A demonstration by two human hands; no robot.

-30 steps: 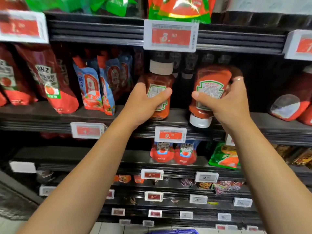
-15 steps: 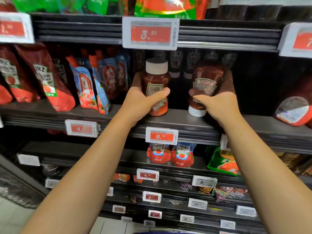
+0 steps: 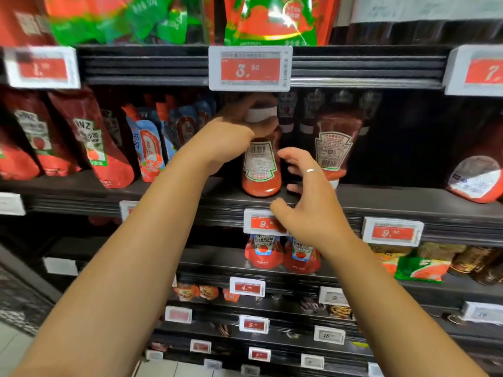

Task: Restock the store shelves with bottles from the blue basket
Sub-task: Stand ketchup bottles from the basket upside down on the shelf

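Note:
A red ketchup bottle (image 3: 261,170) with a white cap on top stands on the dark shelf (image 3: 381,198). My left hand (image 3: 236,137) grips it around the neck, just under the cap. A second ketchup bottle (image 3: 336,148) stands cap-down on the same shelf to the right, and no hand touches it. My right hand (image 3: 307,197) hovers in front of the shelf edge between the two bottles, fingers spread and holding nothing. The blue basket is not in view.
Behind the two bottles stands a row of more bottles (image 3: 310,110). Red sauce pouches (image 3: 89,142) lean at the left. A large pouch (image 3: 479,175) lies at the right. Price tags (image 3: 249,68) line the shelf edges. Lower shelves hold small pouches (image 3: 280,254).
My right hand has let go of the cap-down bottle, which now stands on the shelf, and has drawn back. My left hand has slid from the first bottle's body up to its neck.

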